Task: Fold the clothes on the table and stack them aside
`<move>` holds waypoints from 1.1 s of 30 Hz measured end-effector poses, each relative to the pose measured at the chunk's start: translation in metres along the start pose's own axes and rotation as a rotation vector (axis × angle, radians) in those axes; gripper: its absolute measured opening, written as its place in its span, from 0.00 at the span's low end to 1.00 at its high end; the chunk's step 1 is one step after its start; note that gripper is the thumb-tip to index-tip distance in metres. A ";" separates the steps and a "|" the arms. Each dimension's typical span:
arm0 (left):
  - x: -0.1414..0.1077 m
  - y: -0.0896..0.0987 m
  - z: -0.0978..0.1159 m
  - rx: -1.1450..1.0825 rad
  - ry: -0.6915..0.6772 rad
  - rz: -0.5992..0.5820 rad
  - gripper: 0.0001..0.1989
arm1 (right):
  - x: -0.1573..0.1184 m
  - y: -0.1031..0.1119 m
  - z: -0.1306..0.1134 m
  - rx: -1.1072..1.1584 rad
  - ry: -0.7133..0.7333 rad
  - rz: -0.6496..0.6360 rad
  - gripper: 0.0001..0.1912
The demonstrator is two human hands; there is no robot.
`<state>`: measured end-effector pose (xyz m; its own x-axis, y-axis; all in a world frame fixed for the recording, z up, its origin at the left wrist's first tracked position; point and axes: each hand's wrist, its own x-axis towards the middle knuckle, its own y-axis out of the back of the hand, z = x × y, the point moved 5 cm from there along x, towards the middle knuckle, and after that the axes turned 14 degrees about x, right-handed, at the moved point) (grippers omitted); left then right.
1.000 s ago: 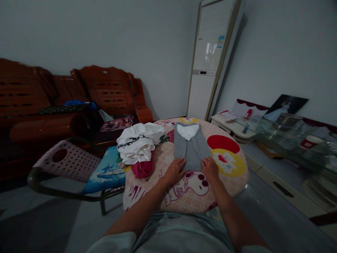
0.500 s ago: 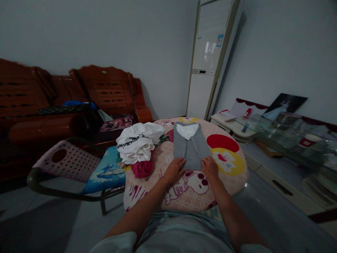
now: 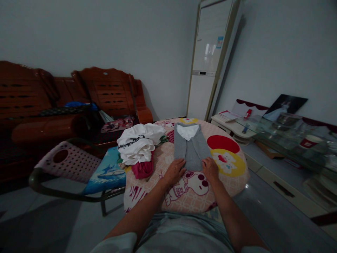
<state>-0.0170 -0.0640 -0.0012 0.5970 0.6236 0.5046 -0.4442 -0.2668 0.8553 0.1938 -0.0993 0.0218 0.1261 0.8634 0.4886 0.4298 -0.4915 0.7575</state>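
A folded grey cardigan (image 3: 193, 151) with a white V-shaped neck inset (image 3: 187, 132) lies flat on the table, its collar end away from me. My left hand (image 3: 174, 171) is closed on the near left corner of its hem. At the near right corner, my right hand (image 3: 210, 169) grips the edge with curled fingers. Left of the cardigan sits a crumpled heap: a white garment (image 3: 138, 142) with black lettering lies on top of a dark red cloth (image 3: 142, 170).
A patterned cloth (image 3: 189, 200) covers the round table. To the left stands a metal-framed chair (image 3: 71, 161) with a blue printed cushion (image 3: 107, 172). Behind it is a wooden sofa (image 3: 107, 91). A glass-topped cabinet (image 3: 279, 140) with a paper cup (image 3: 309, 141) runs along the right.
The view has shifted very slightly. Both hands stay at the cardigan's near corners, and the cardigan lies as before.
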 end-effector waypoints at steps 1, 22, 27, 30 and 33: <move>0.000 0.000 0.000 0.002 0.000 -0.006 0.22 | 0.000 0.000 0.000 -0.004 0.001 0.003 0.10; -0.001 -0.003 -0.002 0.008 0.000 -0.001 0.22 | -0.002 -0.001 0.003 0.034 0.039 0.040 0.11; 0.000 -0.002 -0.001 0.011 0.000 -0.026 0.22 | -0.002 -0.001 0.002 0.030 0.036 0.034 0.12; 0.000 -0.001 0.000 0.003 -0.003 -0.031 0.22 | -0.002 -0.001 0.003 0.029 0.023 0.028 0.12; 0.000 -0.001 0.000 -0.009 0.006 -0.032 0.22 | -0.002 -0.001 0.003 0.039 0.031 0.030 0.12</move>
<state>-0.0170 -0.0637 -0.0022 0.6070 0.6363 0.4761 -0.4307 -0.2400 0.8700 0.1959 -0.1004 0.0185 0.1125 0.8439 0.5245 0.4609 -0.5120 0.7249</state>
